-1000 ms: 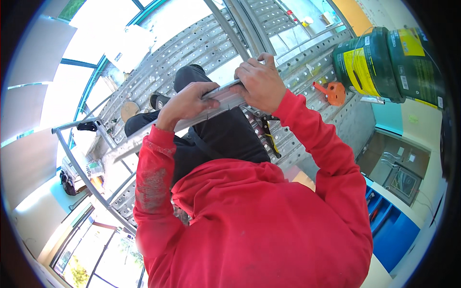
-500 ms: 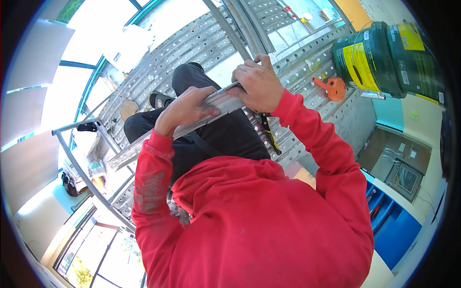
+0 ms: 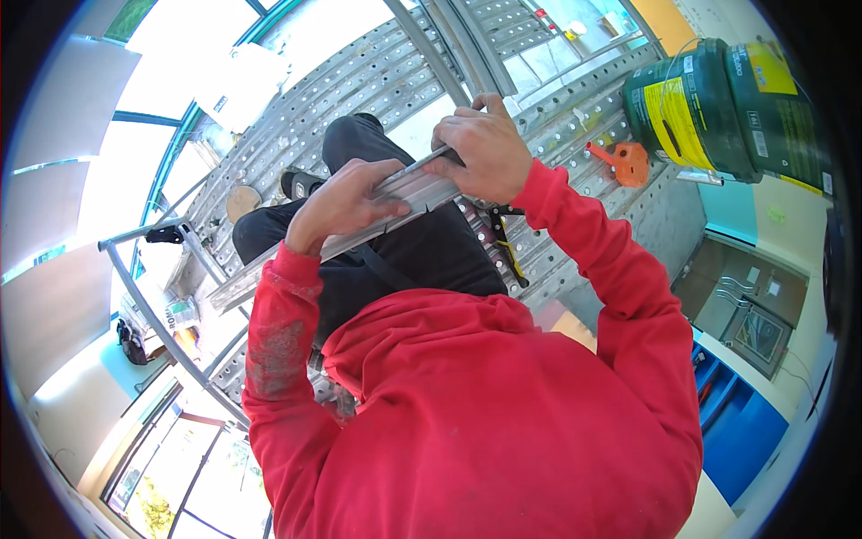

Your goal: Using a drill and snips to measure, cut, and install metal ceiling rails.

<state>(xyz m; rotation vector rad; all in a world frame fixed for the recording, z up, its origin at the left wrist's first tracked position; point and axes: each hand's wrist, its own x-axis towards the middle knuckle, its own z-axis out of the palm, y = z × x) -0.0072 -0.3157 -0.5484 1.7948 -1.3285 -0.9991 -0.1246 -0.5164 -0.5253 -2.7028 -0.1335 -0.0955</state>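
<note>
A long grey metal channel, a stud-like strip, lies slantwise across my black-trousered thighs. My left hand grips it near its middle, thumb on the near face and fingers over the far edge. At its upper right end my right hand is closed round it, the fingers bent over the end. A small dark notch or mark shows on the channel's near face between the hands. From my left hand the channel runs down leftward past my left sleeve.
I sit on perforated metal scaffold planks. An orange plastic tool and stacked green buckets are at right. A black-and-yellow tool lies beside my right leg. More metal channels stand ahead; a scaffold rail runs at left.
Very little differs. Both hands keep their hold on the channel, and my right hand's fingers have shifted slightly at its end. The view has moved a touch.
</note>
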